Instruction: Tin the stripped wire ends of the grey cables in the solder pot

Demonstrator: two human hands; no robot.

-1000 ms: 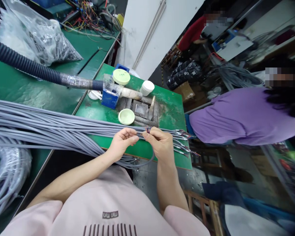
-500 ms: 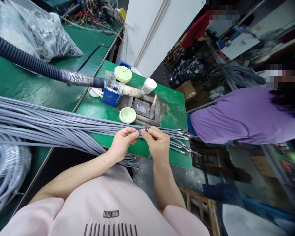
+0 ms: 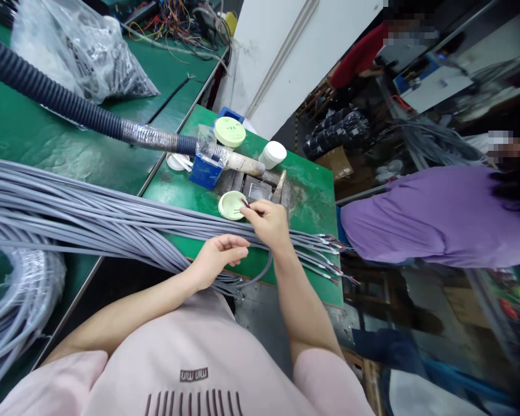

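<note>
My right hand (image 3: 269,224) is closed on the end of a grey cable (image 3: 265,270), which loops down below the wrist. Thin dark and reddish wires (image 3: 245,203) stick out past its fingertips, over a small pale green dish (image 3: 221,208). Whether the wire tips touch what is in the dish, I cannot tell. Lower and to the left, my left hand (image 3: 219,257) is open, its fingers stretched out and holding nothing visible. It lies just in front of a thick bundle of grey cables (image 3: 151,215) running across the bench.
Behind the dish sits a soot-stained soldering pot (image 3: 260,190), with a ribbed hose (image 3: 91,121) leading to it over a blue box (image 3: 205,170). A white tub (image 3: 273,153) and a green lid (image 3: 229,132) stand behind. A person in purple (image 3: 420,216) sits at the right.
My right hand has moved up and away from my left, bringing the wire ends over the pale green dish. My left hand has let go of the wires and opened.
</note>
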